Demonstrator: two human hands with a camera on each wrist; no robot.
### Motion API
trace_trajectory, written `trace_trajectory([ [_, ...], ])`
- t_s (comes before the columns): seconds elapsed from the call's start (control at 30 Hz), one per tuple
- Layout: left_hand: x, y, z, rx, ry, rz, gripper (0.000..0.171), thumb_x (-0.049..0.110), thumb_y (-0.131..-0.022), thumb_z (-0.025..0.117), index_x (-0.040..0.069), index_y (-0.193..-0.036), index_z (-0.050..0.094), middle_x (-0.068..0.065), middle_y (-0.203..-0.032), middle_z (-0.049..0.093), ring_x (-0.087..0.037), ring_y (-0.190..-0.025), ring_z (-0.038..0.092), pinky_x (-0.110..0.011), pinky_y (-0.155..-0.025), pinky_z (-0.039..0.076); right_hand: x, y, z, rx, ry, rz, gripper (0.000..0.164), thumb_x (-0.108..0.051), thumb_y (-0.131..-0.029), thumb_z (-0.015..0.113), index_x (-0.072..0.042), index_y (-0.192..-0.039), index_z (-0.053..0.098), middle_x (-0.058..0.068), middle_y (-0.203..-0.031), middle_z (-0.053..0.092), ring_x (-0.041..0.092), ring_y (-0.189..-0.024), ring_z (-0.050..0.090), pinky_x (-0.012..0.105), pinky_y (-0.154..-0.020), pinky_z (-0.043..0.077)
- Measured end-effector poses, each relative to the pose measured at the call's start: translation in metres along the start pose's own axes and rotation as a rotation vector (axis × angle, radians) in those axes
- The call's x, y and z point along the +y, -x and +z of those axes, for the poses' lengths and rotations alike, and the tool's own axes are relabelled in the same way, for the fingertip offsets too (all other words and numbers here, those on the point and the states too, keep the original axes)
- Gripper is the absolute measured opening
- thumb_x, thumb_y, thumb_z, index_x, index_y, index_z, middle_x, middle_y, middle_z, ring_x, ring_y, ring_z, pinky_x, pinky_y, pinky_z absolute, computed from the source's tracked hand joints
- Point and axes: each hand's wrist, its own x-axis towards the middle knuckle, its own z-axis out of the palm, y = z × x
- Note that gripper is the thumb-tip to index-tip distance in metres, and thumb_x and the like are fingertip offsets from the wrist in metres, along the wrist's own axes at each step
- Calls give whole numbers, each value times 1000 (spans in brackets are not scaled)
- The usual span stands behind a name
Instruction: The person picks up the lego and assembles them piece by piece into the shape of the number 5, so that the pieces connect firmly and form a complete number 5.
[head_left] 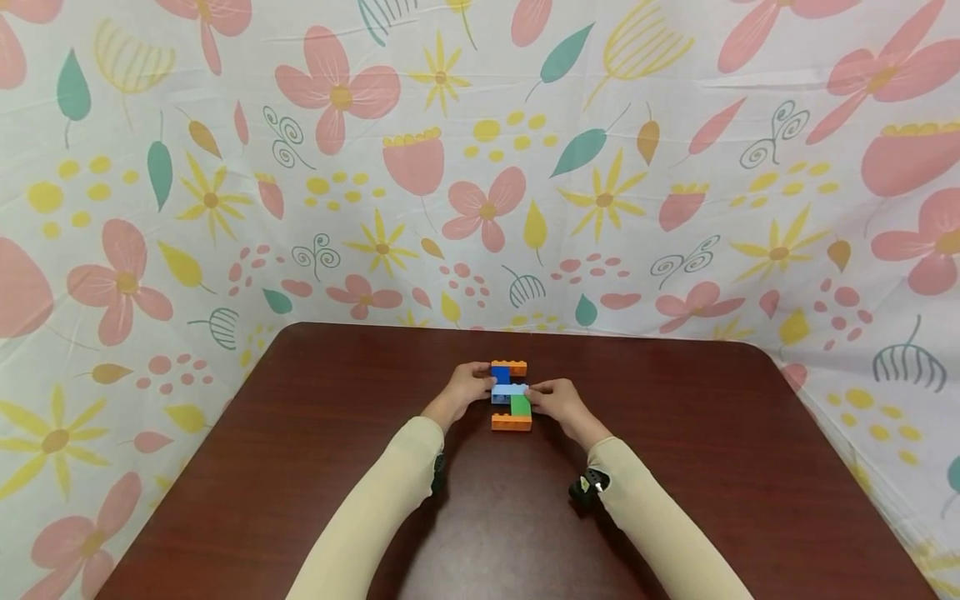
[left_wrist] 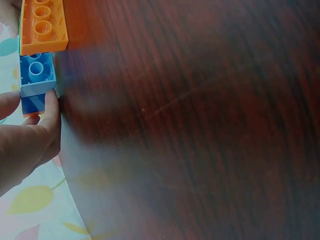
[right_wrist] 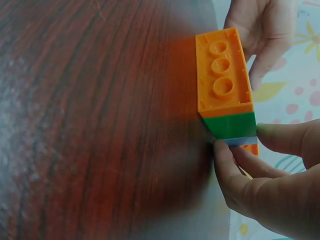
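Note:
Toy building bricks joined in an S-like shape lie on the table between both hands. In the head view a long orange brick (head_left: 510,367) forms the far end, then a dark blue brick (head_left: 500,377), a long light blue brick (head_left: 510,390), a green brick (head_left: 521,406) and a near orange brick (head_left: 512,423). My left hand (head_left: 467,385) pinches the left side, thumb and finger around the dark blue and light blue bricks (left_wrist: 38,72). From the right, my right hand (head_left: 561,403) pinches where the green brick (right_wrist: 232,125) meets the light blue one.
The dark brown table (head_left: 360,517) has rounded far corners. Behind and beside it hangs a white cloth (head_left: 480,125) printed with flowers and leaves. Dark devices are strapped at both wrists, such as the right wrist camera (head_left: 588,487).

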Motion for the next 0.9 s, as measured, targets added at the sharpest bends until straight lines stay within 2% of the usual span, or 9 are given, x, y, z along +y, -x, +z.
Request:
trace_trajectory([
  [0.57, -4, 6, -3, 30, -18, 16, 41, 2, -94, 59, -4, -134, 51, -21, -117, 58, -27, -101, 62, -38, -90, 52, 3, 0, 6, 30, 40, -1, 32, -12, -97, 57, 9, -122, 60, 26, -125, 56, 36, -108, 62, 47, -95, 47],
  [0.9, -2, 11, -13, 49, -5, 55, 36, 6, -96, 58, -2, -131, 54, -19, -113, 60, -30, -106, 62, -39, -91, 51, 3, 0, -2, -1, -58, -27, 35, -11, -100, 52, 11, -126, 54, 29, -128, 52, 39, -112, 56, 44, -95, 48],
])
